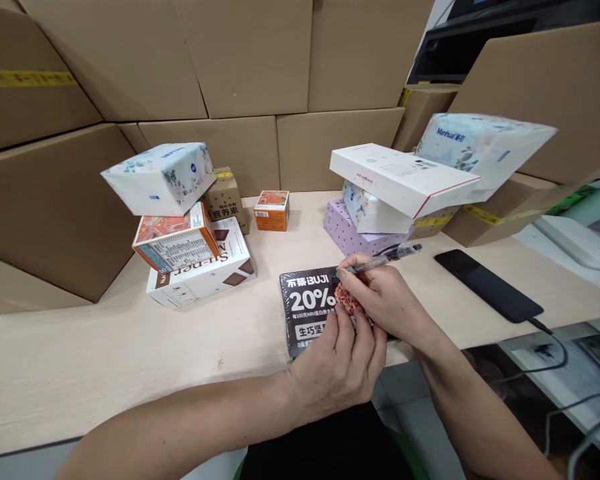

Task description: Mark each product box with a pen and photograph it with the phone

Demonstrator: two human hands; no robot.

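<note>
A flat black snack box (305, 313), shrink-wrapped and printed with "20%" and a crumbly round treat, lies at the table's front edge. My left hand (343, 357) grips its near right part, fingers bent and close together over the printed top. In my right hand (385, 293) is a clear pen (390, 257), held in a pinch with its back end pointing right. The right fingertips are at the box's upper right, beside the picture of the treat. My hands cover the box's right side, and the pen's tip cannot be made out.
At left, a tissue pack (163, 177) tops an orange box (177, 237) and a white box (205, 273). A small orange box (272, 212) stands at the back. Right are a white flat box (405, 177), a purple box (343, 227) and a cabled phone (487, 285).
</note>
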